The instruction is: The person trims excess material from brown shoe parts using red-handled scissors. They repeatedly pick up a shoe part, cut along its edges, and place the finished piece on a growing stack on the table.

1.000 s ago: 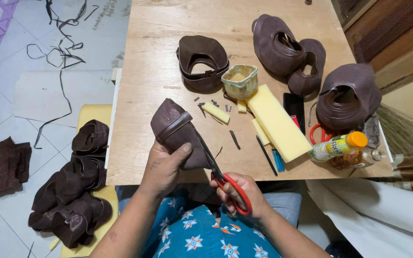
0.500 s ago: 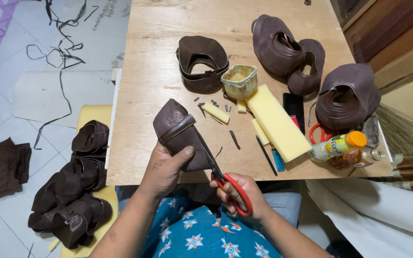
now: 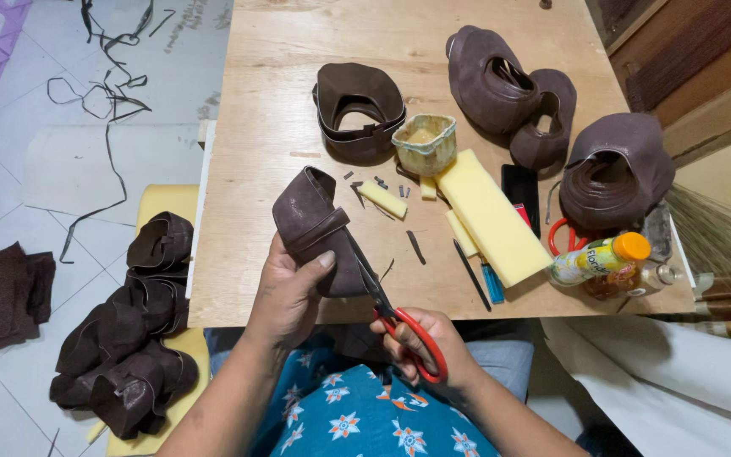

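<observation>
My left hand (image 3: 288,288) grips a folded dark brown leather piece (image 3: 313,222) above the near edge of the wooden table (image 3: 272,101). My right hand (image 3: 427,345) holds red-handled scissors (image 3: 398,315); their dark blades run up along the right edge of the leather piece. Both hands are over my lap, just in front of the table edge.
On the table lie three stacks of brown leather uppers (image 3: 357,108) (image 3: 501,85) (image 3: 615,169), a small glue pot (image 3: 423,142), yellow foam blocks (image 3: 491,218), a bottle with an orange cap (image 3: 598,258), a blue pen (image 3: 491,283). More leather pieces (image 3: 133,330) pile on a yellow stool at left. Strips litter the floor.
The leather piece has turned slightly in my left hand and the scissor blades have shifted along its edge. Everything on the table stays put.
</observation>
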